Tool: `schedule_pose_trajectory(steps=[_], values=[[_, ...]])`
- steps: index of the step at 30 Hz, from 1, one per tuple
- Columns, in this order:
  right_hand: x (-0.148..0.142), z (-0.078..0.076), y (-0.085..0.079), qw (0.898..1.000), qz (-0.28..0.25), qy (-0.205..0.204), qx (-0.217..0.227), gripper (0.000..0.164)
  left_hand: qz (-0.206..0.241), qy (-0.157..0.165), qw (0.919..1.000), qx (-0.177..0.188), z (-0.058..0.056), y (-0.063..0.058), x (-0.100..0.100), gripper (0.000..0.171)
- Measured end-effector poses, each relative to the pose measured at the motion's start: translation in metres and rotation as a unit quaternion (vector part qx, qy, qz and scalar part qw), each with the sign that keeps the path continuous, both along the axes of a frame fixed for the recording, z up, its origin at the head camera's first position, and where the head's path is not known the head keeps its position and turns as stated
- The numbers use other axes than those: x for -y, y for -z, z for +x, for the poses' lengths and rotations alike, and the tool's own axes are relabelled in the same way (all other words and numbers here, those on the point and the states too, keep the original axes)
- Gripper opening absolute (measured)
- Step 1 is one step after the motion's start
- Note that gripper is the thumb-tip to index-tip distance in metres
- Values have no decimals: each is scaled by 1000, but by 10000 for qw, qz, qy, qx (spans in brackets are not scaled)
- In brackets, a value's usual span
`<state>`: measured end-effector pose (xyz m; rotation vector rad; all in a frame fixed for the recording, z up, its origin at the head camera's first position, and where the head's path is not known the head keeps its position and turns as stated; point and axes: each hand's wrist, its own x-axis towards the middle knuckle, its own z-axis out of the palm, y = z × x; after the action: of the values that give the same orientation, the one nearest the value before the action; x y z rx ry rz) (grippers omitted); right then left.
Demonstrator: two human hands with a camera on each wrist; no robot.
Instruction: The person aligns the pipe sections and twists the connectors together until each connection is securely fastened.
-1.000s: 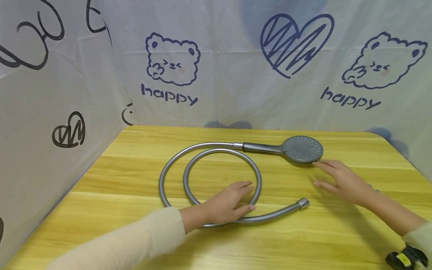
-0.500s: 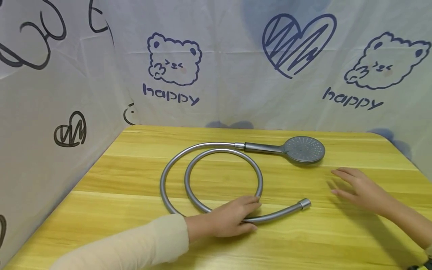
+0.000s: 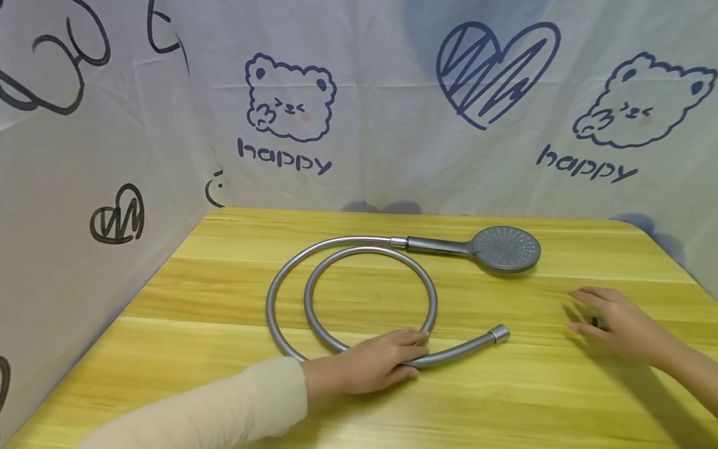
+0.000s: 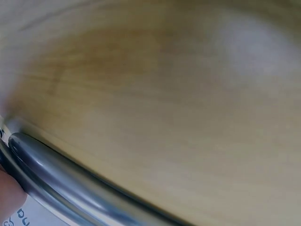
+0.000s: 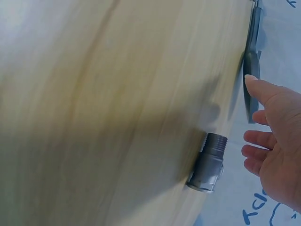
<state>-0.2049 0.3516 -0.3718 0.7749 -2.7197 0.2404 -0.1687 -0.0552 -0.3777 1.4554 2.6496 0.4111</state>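
Note:
A grey shower hose [image 3: 272, 293] lies looped on the wooden table, its metal end [image 3: 501, 333] pointing right. My left hand [image 3: 373, 365] grips the hose near the front of the loop, the fingers beyond it and the thumb on the near side. In the left wrist view two runs of hose [image 4: 70, 183] pass beside a fingertip. The grey shower head [image 3: 506, 249] lies face up, joined to the hose. Fingers spread, my right hand [image 3: 628, 327] hovers near a short threaded metal fitting [image 5: 208, 162], mostly hidden behind that hand in the head view.
The table [image 3: 224, 399] has a rounded far right corner. White cloth [image 3: 381, 143] with drawn bears and hearts hangs behind it, and more cloth [image 3: 62, 262] hangs along the left side.
My left hand has come down and nearer onto the hose, and the hose's free end has shifted slightly. My right hand has moved right and nearer, away from the shower head.

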Motion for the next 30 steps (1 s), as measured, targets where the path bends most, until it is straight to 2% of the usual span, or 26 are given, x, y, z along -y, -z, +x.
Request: schedule_pose_trajectory(steps=[9,16,23,30], values=[[-8,-1,1,9997,38,98,220,56,-64,92,9998,142,-3,-1,4,43],[-13,0,2,9996,64,136,227,57,-7,135,9993,362,-4,-4,10,44],[-17,-2,5,9975,239,425,506,60,46,272,9987,436,-6,-4,15,43],[-23,-2,4,9948,181,500,872,64,148,344,9976,581,-10,-4,22,44]])
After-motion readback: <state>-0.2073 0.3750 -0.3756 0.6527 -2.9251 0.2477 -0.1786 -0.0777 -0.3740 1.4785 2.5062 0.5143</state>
